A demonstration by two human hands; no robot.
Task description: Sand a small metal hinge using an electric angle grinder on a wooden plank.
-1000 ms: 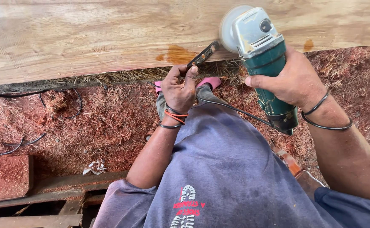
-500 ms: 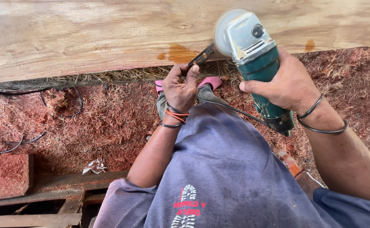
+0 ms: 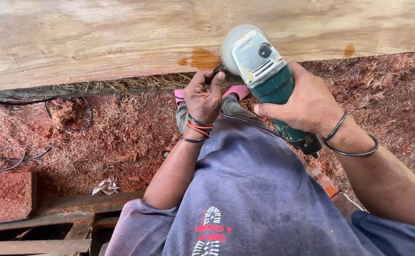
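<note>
Right hand (image 3: 307, 102) clenched on green angle grinder (image 3: 269, 80) | left hand (image 3: 205, 97) gripping side handle | disc now lowered toward plank (image 3: 122, 38) edge, contact likely near

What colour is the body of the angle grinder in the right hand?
Teal green, with a grey metal head; the angle grinder sits in the right hand, shown best in the head view.

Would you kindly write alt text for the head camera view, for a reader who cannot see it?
A person's right hand grips a green angle grinder at the edge of a large pale wooden slab, while the left hand holds its dark side handle. Reddish sawdust covers the ground below.
</note>
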